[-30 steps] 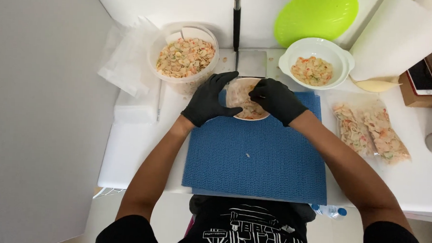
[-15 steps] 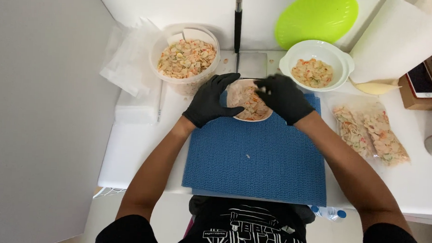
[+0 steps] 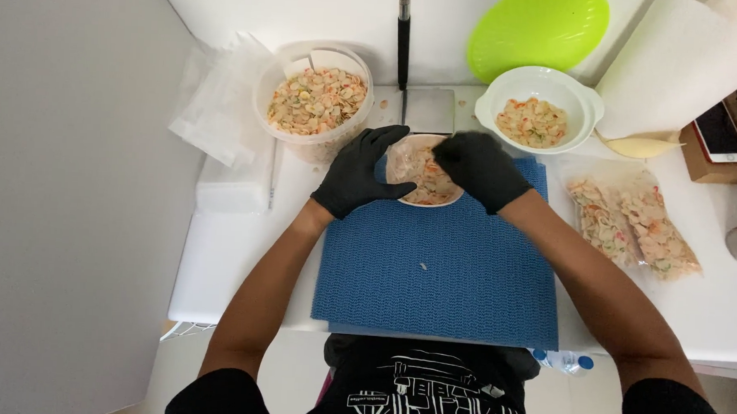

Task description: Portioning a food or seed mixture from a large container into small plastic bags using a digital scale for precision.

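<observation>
— At the far edge of the blue mat (image 3: 440,276), what is held?
— A clear bag of mixed pieces (image 3: 422,170) is cupped by the left hand (image 3: 360,172), fingers curved half open; its mouth is pinched by the right hand (image 3: 479,167).

**Figure: The person's clothing, seen from the head camera**

Both hands wear black disposable gloves of thin, matt material that fit closely over the fingers and end at the wrist with a plain cuff. The left hand (image 3: 360,172) shows the glove's back and thumb; the right hand (image 3: 479,168) shows a smooth, slightly creased back. Beyond the cuffs the forearms are bare to above the elbow. A black short-sleeved shirt (image 3: 426,396) covers the upper arms and torso, its sleeves appearing as dark rounded shapes at the lower corners of the view. The chest carries a white line-drawn graphic with lettering, seen upside down from above. No watch, ring or bracelet is visible.
</observation>
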